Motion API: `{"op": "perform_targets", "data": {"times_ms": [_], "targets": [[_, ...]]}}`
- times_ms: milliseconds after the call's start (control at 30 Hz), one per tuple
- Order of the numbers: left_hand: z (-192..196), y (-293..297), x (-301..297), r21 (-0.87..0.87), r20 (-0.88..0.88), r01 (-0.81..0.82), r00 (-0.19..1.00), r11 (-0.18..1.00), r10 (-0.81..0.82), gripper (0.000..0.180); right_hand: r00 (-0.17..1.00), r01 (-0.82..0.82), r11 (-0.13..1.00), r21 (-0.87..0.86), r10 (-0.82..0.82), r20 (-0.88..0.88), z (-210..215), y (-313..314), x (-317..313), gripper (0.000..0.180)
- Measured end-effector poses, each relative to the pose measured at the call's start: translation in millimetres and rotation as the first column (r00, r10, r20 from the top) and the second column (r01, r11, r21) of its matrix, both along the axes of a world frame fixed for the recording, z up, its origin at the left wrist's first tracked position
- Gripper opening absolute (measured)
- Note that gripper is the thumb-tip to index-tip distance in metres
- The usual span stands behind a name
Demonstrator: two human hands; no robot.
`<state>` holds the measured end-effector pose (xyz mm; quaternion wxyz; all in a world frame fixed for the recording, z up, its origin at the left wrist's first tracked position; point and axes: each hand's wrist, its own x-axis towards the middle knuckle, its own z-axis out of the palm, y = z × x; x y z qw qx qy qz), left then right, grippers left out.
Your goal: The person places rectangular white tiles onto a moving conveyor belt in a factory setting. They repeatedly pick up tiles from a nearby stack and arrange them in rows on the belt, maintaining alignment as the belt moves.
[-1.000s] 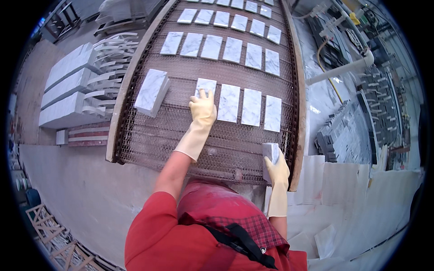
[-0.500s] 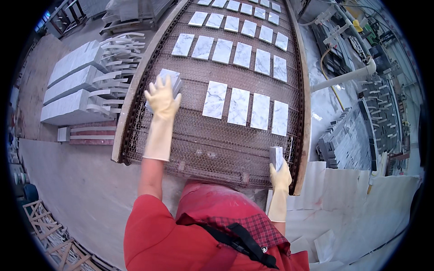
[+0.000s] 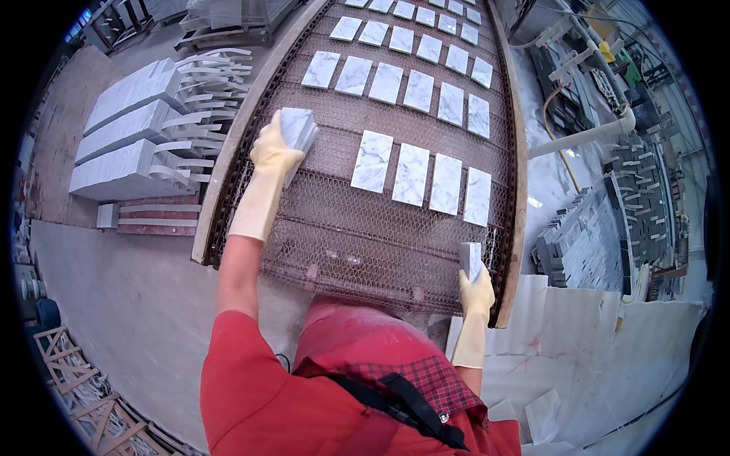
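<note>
My left hand (image 3: 272,154), in a yellow rubber glove, grips a small stack of white marble tiles (image 3: 299,128) at the left side of the wire-mesh conveyor belt (image 3: 357,228). My right hand (image 3: 476,289), also gloved, holds another white marble tile (image 3: 471,259) upright at the belt's near right corner. A row of three marble tiles (image 3: 411,173) lies flat on the mesh between my hands. More rows of tiles (image 3: 404,83) lie farther up the belt.
Long stacks of marble slabs (image 3: 125,144) stand on the floor to the left of the belt. Racks of dark and white tiles (image 3: 608,220) stand to the right, beside a white pipe (image 3: 585,137). White slab pieces (image 3: 578,334) lie at the lower right.
My left hand moved from the middle tile row to the left side of the belt and closed on the stack of tiles there. My right hand kept its tile at the near right corner.
</note>
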<state>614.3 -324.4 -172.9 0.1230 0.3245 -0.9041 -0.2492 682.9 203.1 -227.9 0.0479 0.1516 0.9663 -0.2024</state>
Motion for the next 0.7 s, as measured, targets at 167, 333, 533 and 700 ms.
{"op": "perform_targets", "data": {"times_ms": [167, 333, 533, 700], "targets": [[3, 34, 61, 0.287, -0.246, 0.091, 0.969, 0.953, -0.019, 0.122, 0.999, -0.013, 0.999, 0.031, 0.014, -0.037, -9, 5, 1, 0.067], [-29, 100, 131, 0.374, -0.169, 0.219, 0.972, 0.901, -0.166, 0.124, 1.0, -0.001, 1.0, 0.028, 0.001, -0.021, -11, 1, 0, 0.067], [-98, 171, 172, -0.141, 0.084, 0.364, 0.931, 0.921, -0.355, 0.109, 0.999, -0.006, 0.998, 0.055, 0.008, -0.038, -16, 0, -2, 0.064], [-109, 180, 173, -0.304, 0.151, 0.379, 0.925, 0.874, -0.348, 0.09, 1.0, 0.025, 0.999, -0.038, -0.024, 0.018, 6, -17, 3, 0.066]]}}
